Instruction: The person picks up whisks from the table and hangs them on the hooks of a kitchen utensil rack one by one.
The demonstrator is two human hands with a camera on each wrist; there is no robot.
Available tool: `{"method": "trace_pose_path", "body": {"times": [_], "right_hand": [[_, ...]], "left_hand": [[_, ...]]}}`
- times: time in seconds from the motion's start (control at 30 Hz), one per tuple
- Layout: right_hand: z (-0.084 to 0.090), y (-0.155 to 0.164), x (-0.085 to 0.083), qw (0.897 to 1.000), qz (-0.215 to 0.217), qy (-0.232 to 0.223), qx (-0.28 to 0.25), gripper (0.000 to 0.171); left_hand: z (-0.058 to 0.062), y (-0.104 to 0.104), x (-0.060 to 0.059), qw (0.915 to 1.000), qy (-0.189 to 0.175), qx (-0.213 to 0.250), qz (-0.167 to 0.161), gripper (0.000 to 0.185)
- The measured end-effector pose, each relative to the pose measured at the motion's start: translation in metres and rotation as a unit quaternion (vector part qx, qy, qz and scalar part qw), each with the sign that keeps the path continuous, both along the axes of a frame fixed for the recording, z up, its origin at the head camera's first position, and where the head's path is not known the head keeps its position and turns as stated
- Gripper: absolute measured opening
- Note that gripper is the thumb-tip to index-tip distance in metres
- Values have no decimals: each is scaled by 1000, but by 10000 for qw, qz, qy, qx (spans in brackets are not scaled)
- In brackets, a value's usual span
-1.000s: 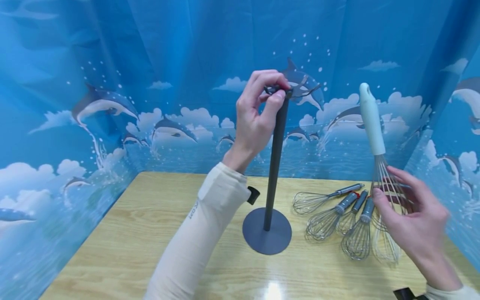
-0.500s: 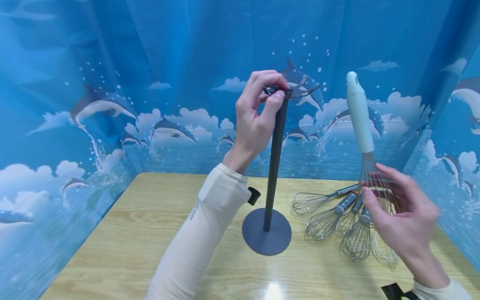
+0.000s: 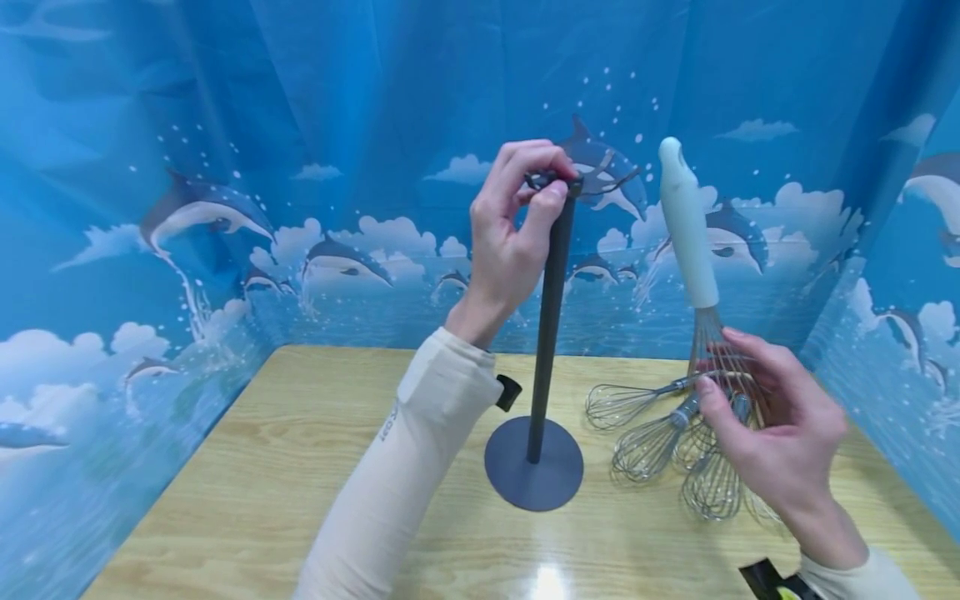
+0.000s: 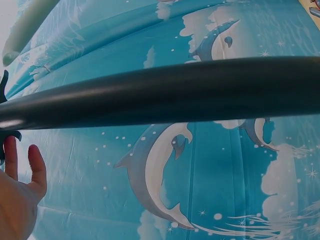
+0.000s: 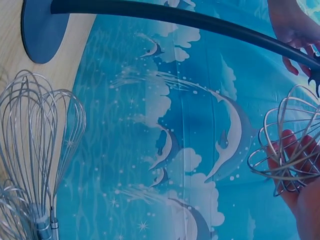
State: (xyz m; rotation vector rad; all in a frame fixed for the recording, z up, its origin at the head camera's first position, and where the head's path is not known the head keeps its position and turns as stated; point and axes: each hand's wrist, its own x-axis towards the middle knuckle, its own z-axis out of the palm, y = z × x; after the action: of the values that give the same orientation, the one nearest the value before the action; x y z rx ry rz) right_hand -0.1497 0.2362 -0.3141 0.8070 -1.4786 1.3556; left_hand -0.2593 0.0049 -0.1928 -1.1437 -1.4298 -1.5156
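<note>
From my head view, my left hand pinches the hook ring at the top of the grey stand, whose round base sits near the middle of the bench. My right hand is curled round the wire cage of the white-handled whisk, handle up. Over the last second the whisk has travelled leftward, from out by the right edge toward the stand's top, so I judge it is nearly within reach of the hooks. Four metal whisks lie toward the right edge, below my right hand.

From my left wrist, the stand's pole crosses the frame, with my fingers beside its top; the grip itself is not shown here.

From my right wrist, the whisk's wires sit in my fingers, with the pole above and the stand's base at the upper left.
</note>
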Motion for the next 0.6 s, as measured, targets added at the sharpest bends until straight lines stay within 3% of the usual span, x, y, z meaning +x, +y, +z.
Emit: {"method": "trace_pose_path", "body": {"times": [0.23,0.6], "right_hand": [[4,-11,0,9998,187,70,9,48],[1,-12,-3,9992,-208,-104,337,51]], "left_hand": [[-1,0,0,10000,25,-11,38,27],[-1,1,0,10000,28,-6,56,28]]}}
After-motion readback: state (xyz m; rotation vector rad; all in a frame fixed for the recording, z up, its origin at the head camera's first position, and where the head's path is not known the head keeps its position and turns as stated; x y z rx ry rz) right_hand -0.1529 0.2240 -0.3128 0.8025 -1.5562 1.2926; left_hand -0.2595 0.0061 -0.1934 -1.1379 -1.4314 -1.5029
